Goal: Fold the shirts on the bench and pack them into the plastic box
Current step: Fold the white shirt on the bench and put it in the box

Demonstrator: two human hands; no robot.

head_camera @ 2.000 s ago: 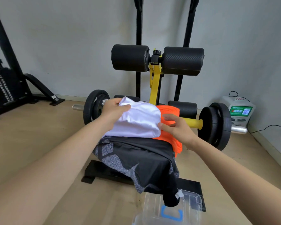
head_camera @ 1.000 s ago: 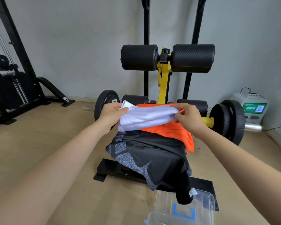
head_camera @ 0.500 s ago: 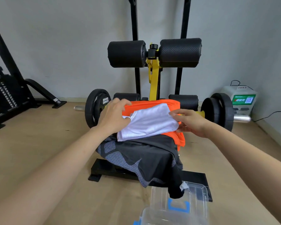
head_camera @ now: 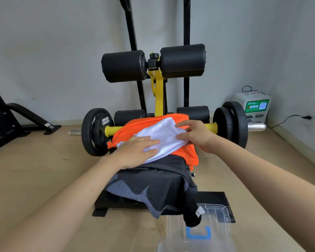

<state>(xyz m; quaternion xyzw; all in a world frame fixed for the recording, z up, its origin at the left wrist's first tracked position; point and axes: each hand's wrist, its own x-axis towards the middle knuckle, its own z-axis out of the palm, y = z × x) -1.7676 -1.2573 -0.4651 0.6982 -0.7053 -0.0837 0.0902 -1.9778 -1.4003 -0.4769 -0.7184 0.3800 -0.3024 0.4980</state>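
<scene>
Box (head_camera: 198, 231) nearest, clear plastic, on the floor at the foot of the bench (head_camera: 213, 198), right of centre; over it a hanging corner of the black shirt (head_camera: 153, 186), draped unfolded across the bench; farther on, left hand (head_camera: 135, 151) flat, fingers straight, pressing the near-left end of the white shirt (head_camera: 164, 139); folded bundle, long axis near-left to far-right, lying on the orange shirt (head_camera: 133, 128); right hand (head_camera: 195, 137) at the far-right end, thumb and fingers seemingly closed on that edge; one hand per end, left the nearer; probably next a lift, then back and down to the box, well below both hands.
</scene>
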